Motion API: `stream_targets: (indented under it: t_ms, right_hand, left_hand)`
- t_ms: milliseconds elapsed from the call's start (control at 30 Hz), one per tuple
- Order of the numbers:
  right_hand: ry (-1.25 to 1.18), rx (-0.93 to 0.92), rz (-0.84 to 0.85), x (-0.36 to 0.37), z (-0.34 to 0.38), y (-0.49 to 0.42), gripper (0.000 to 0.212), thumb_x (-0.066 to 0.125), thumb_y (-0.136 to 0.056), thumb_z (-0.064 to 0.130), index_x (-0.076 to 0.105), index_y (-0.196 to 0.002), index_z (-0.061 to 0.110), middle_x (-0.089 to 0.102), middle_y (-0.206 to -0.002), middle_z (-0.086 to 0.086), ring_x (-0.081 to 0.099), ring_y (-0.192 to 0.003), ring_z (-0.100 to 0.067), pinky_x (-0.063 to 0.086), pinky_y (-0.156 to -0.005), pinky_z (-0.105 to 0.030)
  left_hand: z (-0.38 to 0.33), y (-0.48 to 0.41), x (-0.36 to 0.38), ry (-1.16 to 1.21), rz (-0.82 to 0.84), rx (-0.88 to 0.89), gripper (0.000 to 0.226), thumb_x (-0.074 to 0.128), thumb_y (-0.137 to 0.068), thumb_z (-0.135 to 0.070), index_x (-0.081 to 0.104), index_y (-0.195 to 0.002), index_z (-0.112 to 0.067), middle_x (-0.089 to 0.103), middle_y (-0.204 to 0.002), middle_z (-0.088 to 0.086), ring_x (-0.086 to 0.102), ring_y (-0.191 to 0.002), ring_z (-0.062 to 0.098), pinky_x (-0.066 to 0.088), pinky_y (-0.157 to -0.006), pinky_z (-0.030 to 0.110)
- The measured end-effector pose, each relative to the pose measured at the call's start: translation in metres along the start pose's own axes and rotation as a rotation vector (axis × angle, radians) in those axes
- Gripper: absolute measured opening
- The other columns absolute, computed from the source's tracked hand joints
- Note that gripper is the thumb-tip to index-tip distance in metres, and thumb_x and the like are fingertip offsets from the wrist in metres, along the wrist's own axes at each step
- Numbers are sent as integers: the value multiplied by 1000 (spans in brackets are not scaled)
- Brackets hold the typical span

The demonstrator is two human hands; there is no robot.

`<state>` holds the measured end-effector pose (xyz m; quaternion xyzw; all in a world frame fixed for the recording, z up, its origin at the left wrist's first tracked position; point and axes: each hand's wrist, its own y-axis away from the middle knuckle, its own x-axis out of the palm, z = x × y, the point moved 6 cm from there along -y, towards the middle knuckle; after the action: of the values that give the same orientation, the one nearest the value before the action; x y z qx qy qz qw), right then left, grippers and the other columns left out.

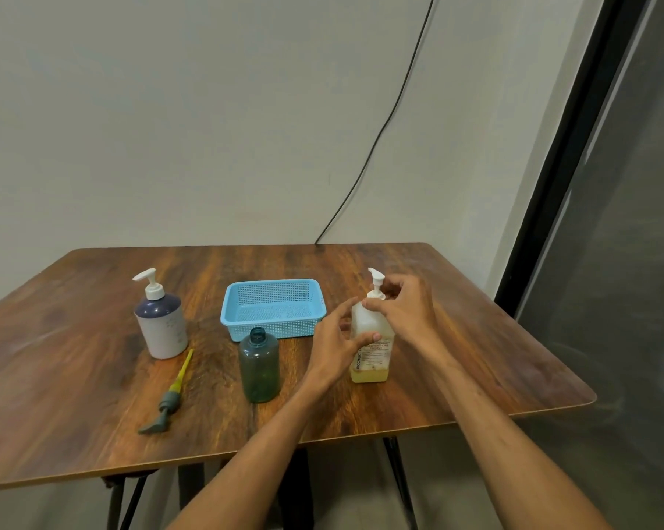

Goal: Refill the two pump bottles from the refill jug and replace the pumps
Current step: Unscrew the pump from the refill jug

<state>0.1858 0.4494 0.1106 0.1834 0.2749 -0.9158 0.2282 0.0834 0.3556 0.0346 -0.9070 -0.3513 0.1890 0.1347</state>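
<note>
From my remote seat I take the blue basket (273, 330) as my marker; it sits near the middle of the wooden bench (93, 415). Just to the right of the basket stands the clear labelled bottle (374, 359), upright on the bench, with a shallow layer of yellowish liquid at its bottom and a white pump (376, 280) on its neck. Both hands are on it. The left hand (336, 340) has its grip wrapped round the bottle's body, thumb across the front above the label and fingers reaching behind the far side. The right hand (403, 307) comes in from the side away from the basket, its grip curled closed about the collar of the white pump, thumb lying on the bottle's shoulder; the fingertips are hidden behind the pump stem, so I cannot tell how tightly they pinch. Directly in front of the basket, on my side of it and almost touching its near wall, the teal bottle (259, 367) stands upright with its neck open. Left of that and further toward me, the loose pump (171, 394) lies flat on the bench, grey head nearest me, yellow tube pointing back. To the left of the basket stands the white-and-navy bottle (162, 323), pump fitted.
</note>
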Motion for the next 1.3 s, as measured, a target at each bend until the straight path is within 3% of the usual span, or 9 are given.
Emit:
stream_targets:
  t_ms: [167,233,333,433,667,767,900,1100,1300]
  right_hand:
    - [-278,85,265,-6,-9,-7,45,80,-73,-7,66,-114,6,75,-103,-6,71,-98,-23,57,-78,-26]
    - [-266,106,261,-6,-10,-5,51,84,-73,2,64,-119,10,71,-107,-2,69,-101,-19,56,-80,-25]
    - [-52,31,138,-2,-5,0,42,89,-70,21,67,-104,11,66,-89,4,60,-77,-5,46,-63,-10]
    - [-21,-3,64,1,-4,0,29,88,-71,16,71,-92,9,66,-78,3,55,-64,-3,42,-52,-8]
    - [-189,108,243,-3,-13,-10,45,85,-71,4,67,-112,10,72,-101,-2,69,-96,-19,53,-72,-20]
    - [-21,67,126,0,-7,-5,40,90,-70,23,66,-100,12,67,-89,5,63,-79,-7,46,-61,-13]
    - [60,-4,14,2,-2,-4,24,87,-72,20,70,-86,9,65,-76,6,58,-67,-6,42,-56,-17]
    - [-182,91,223,-5,-16,-12,32,82,-73,2,73,-102,9,73,-99,-5,70,-99,-25,56,-78,-29]
    - [88,-29,-27,-3,1,-1,31,90,-67,27,69,-82,10,64,-71,6,55,-62,-4,41,-52,-14]
  left_hand:
    - [-1,2,-2,14,-9,1,74,84,-76,-30,51,-141,-22,63,-128,-3,63,-106,8,59,-81,26]
    - [-1,2,-1,16,-8,-2,74,84,-76,-29,50,-141,-23,63,-128,-3,63,-108,9,59,-84,28]
    - [-2,1,1,2,-7,5,74,84,-76,-29,50,-142,-23,63,-131,-3,63,-110,11,59,-86,29]
    - [-2,2,1,-2,-10,9,75,83,-76,-30,49,-143,-22,63,-130,-2,63,-107,10,59,-84,28]
    - [0,2,-1,0,-24,4,77,84,-75,-33,49,-143,-22,62,-131,-2,62,-108,8,58,-82,23]
    - [0,2,0,-22,-27,12,75,83,-76,-34,50,-142,-23,63,-131,-2,62,-109,8,55,-81,19]
    - [0,1,1,-23,-22,13,77,83,-76,-35,49,-143,-23,62,-132,-1,63,-108,9,58,-84,26]
    - [1,1,0,-19,-32,3,77,84,-75,-33,50,-142,-21,63,-131,-1,63,-108,9,58,-83,25]
    - [-1,2,1,-29,-25,-2,74,83,-76,-31,49,-141,-24,63,-128,-4,61,-100,1,53,-75,14]
